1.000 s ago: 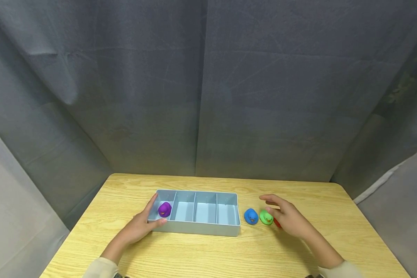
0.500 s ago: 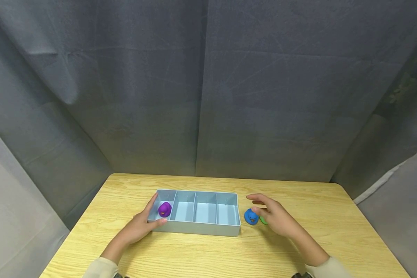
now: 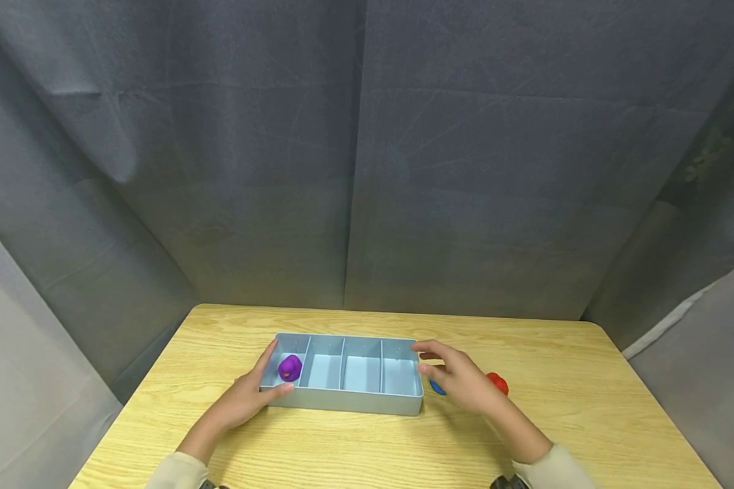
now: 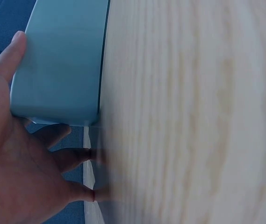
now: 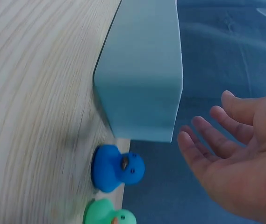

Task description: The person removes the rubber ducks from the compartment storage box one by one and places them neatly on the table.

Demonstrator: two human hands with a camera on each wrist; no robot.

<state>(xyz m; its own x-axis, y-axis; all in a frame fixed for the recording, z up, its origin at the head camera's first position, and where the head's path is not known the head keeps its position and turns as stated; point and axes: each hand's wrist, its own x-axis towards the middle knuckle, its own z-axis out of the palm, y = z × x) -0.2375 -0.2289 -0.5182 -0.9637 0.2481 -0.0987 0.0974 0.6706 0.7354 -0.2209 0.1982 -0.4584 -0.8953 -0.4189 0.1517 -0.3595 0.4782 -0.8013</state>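
Note:
A long light blue box with several compartments lies on the table. Its leftmost compartment contains a purple rubber duck. My left hand rests against the box's left end, thumb on the near rim and fingers along the end wall; in the left wrist view its fingers are spread. At the box's right end, my right hand hovers with loosely bent fingers, holding nothing. Beneath it in the head view a blue rubber duck is partly covered. A green duck shows only in the right wrist view.
A red rubber duck stands on the table to the right, partly behind my right hand. The wooden table ends at the back against grey curtains, which also hang on both sides.
My right hand has moved left, from above the green and red ducks to the right end of the box. The red duck has come back into sight. My left hand stays put.

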